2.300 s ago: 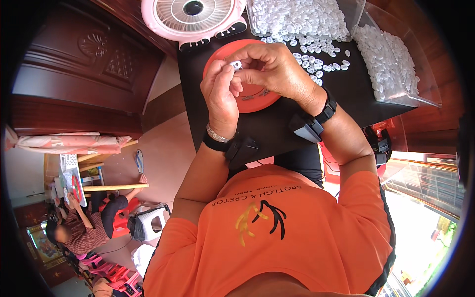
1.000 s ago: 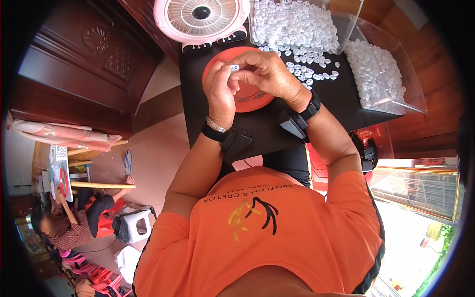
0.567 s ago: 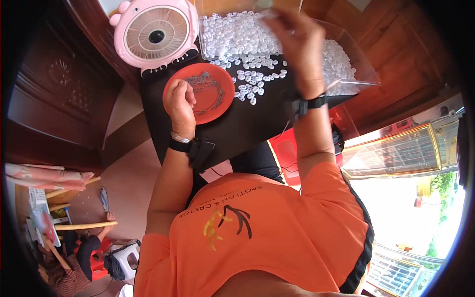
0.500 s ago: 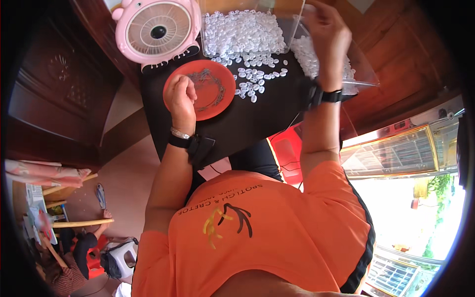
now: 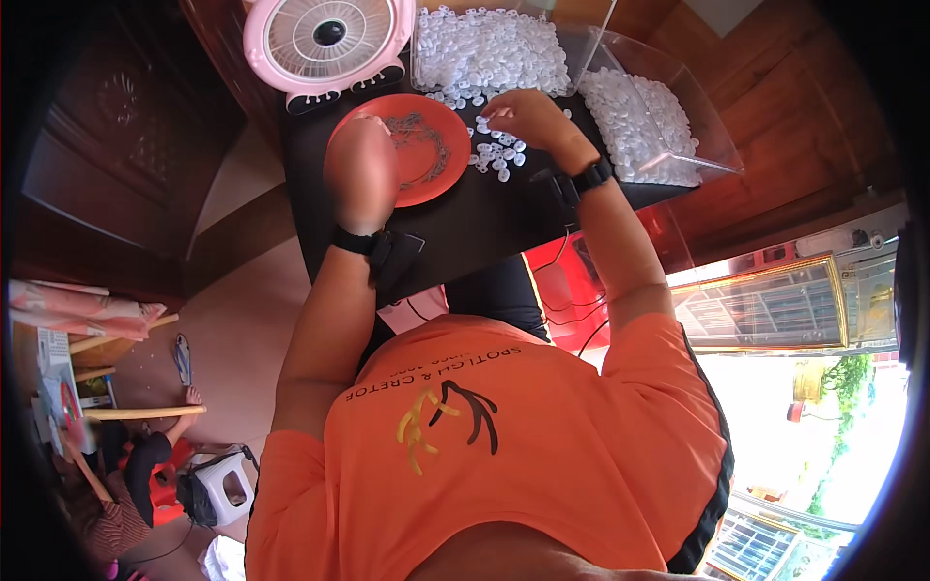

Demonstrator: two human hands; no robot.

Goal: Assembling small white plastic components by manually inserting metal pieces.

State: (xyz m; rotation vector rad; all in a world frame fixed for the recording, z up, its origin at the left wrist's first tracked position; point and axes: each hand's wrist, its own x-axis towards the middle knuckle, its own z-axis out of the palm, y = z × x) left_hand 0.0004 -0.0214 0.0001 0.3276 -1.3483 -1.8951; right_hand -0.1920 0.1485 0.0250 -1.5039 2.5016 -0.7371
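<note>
My left hand (image 5: 363, 174) is over the left side of an orange-red plate (image 5: 453, 174). Motion smears its fingers, so their grip cannot be read. Thin grey metal pieces (image 5: 431, 145) lie in a curved band on the plate. To the right of the plate, my right hand (image 5: 533, 120) is at a scatter of small white oval pieces (image 5: 502, 155), each with a dark mark. Its fingers are bent together at the pieces; whether one is pinched between the fingertips is too small to make out.
A pink animal-shaped fan (image 5: 329, 39) stands at the back left of the black table (image 5: 436, 242). Two clear bins (image 5: 605, 39) (image 5: 722, 155) hold heaps of white pieces (image 5: 489, 48). A red stool (image 5: 576, 290) is beside my legs. Another person (image 5: 131, 513) sits at the far lower left.
My right hand has come down and left from above the right-hand bin to the loose white pieces. My left hand stays over the plate, now blurred.
</note>
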